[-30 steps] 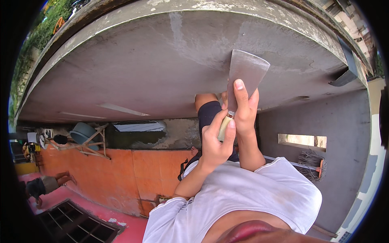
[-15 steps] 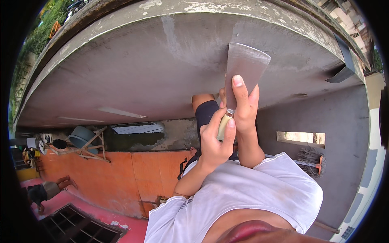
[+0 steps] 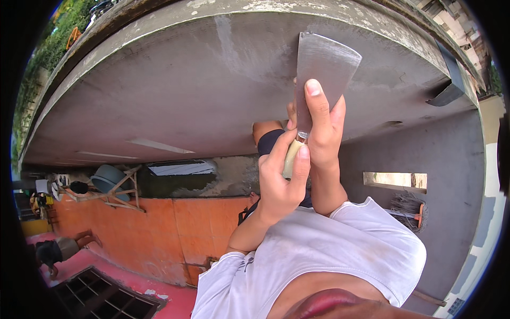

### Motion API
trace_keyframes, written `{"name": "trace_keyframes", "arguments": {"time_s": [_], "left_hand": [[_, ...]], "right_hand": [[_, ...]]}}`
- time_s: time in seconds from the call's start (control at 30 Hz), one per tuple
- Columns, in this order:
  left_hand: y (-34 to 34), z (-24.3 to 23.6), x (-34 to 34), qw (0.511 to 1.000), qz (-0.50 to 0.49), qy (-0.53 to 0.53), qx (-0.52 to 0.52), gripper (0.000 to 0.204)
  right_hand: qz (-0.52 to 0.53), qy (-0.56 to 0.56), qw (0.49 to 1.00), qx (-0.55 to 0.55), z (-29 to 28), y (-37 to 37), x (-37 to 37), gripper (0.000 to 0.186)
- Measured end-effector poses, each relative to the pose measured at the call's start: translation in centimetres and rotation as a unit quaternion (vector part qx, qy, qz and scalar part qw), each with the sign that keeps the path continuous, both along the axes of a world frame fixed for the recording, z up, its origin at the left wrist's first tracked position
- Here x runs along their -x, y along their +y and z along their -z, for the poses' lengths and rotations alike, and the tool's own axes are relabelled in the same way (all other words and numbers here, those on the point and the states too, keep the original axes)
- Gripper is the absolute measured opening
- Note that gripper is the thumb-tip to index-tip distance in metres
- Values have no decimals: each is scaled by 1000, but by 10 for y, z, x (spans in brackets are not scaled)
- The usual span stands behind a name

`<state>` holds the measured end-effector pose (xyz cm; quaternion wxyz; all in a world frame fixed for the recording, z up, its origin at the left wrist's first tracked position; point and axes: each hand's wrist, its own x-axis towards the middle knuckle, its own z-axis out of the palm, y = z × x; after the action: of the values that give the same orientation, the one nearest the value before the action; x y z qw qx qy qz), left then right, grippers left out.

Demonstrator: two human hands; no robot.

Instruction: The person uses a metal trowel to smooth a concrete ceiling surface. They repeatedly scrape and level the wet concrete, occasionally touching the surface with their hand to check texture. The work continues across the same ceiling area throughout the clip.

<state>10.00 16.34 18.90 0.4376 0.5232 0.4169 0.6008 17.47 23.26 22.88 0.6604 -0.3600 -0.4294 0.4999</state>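
A broad-bladed tool shaped like a scraper stands out in front of me, its flat grey metal blade flaring toward the far end. My left hand is closed round its short cream handle, thumb along the side. Farther up, my right hand grips the lower blade, with its thumb flat on the face and fingertips showing at the left edge. The blade's far end lies over the grey concrete surface; whether it touches is unclear. Lighter smears mark the concrete left of the blade.
A rough, flaking ledge curves along the far side. A dark bent strip juts out at right, above a mop-like brush. At left, a grey basin sits by a wooden stand, with another person below.
Both hands have moved the tool away from me, up toward the far ledge. My grip on the handle and blade stays the same.
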Motion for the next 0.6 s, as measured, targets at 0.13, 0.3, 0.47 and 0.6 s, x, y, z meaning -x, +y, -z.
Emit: {"name": "trace_keyframes", "arguments": {"time_s": [0.13, 0.3, 0.47, 0.6], "left_hand": [[-5, 0, 0, 1000, -2, -4, 12, 35], [-5, 2, -3, 1000, -14, -2, 7, 37], [-3, 5, -3, 1000, 1, -8, 11, 36], [-3, 11, -10, 1000, -10, -11, 0, 37]], "right_hand": [[-15, 23, 999, 23, 1, -6, 1, 31], [-19, 25, 999, 21, 4, -4, -1, 32], [4, 44, 999, 31, 3, -5, 3, 33], [-13, 42, 998, 38, 6, -3, -2, 35]]}}
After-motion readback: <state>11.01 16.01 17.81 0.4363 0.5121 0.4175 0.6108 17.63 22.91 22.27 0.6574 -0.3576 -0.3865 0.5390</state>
